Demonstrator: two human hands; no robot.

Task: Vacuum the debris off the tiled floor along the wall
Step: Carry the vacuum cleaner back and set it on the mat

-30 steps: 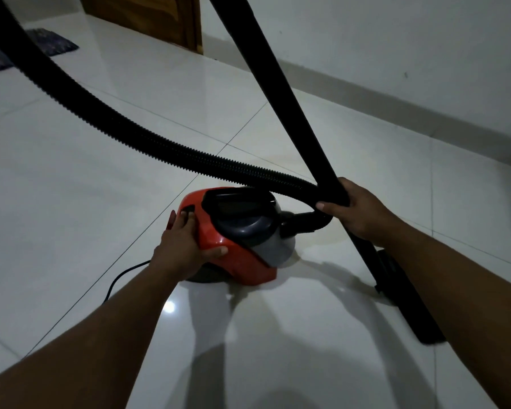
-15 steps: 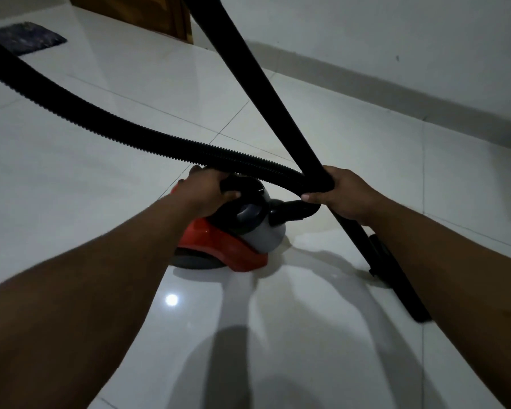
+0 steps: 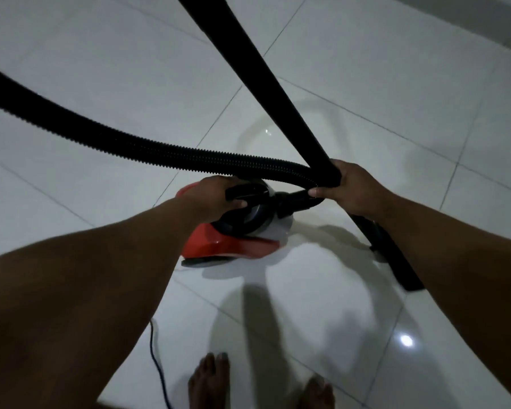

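Both hands gripping: left hand (image 3: 216, 196) wrapping the canister vacuum's (image 3: 233, 231) top handle, right hand (image 3: 351, 190) clamping the wand (image 3: 278, 90) just beside it.

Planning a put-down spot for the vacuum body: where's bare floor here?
Bare tile left of the red vacuum body, under the corrugated hose; also right of the wand, toward the wall. Crowded: between body and floor nozzle, where both hands grip; near the feet, the cord trails.
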